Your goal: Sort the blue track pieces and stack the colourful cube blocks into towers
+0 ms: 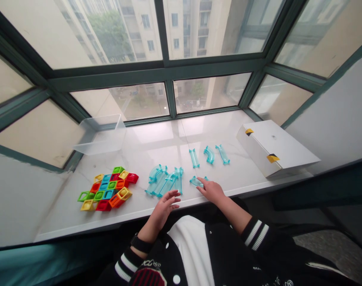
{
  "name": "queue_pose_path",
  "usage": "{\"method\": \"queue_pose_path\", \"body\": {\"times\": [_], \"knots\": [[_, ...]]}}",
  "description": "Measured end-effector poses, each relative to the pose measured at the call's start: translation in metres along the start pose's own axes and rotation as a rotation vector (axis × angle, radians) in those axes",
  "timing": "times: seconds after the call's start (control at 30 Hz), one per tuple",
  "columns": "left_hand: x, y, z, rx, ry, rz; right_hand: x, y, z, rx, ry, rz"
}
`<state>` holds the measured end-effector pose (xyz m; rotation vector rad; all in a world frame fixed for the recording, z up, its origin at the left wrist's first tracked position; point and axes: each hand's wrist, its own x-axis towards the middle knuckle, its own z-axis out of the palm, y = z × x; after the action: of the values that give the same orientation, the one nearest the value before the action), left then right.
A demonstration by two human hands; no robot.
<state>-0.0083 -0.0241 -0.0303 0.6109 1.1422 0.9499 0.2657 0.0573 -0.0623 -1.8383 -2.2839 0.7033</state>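
Observation:
My right hand (212, 191) has its thumb and index finger at the right part of a small curved, clear blue track piece (194, 181) that lies on the white sill. My left hand (165, 206) is at the front edge of a pile of clear blue track pieces (166, 182), fingers apart and holding nothing. Beyond my right hand, a straight track piece (194, 158), a curved track piece (210, 155) and a slightly bent track piece (222, 154) are laid out separately in a row.
Colourful hollow blocks (106, 194) lie grouped at the left. Behind them stands a clear plastic bin (105, 145). A white box (276, 147) with yellow-and-black tape is at the right. The windows (169, 71) close off the back of the sill (157, 139).

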Motion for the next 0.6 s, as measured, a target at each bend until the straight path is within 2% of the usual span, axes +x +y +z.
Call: {"method": "queue_pose_path", "body": {"times": [0.27, 0.5, 0.6], "knots": [[0.012, 0.010, 0.004, 0.038, -0.020, 0.031, 0.000, 0.021, -0.008, -0.030, 0.077, -0.163], [0.046, 0.014, 0.040, 0.135, -0.130, 0.110, 0.002, 0.033, 0.003, -0.015, 0.166, -0.241], [0.058, 0.010, 0.055, 0.207, -0.135, 0.121, 0.001, 0.033, 0.008, 0.023, 0.197, -0.293]]}}
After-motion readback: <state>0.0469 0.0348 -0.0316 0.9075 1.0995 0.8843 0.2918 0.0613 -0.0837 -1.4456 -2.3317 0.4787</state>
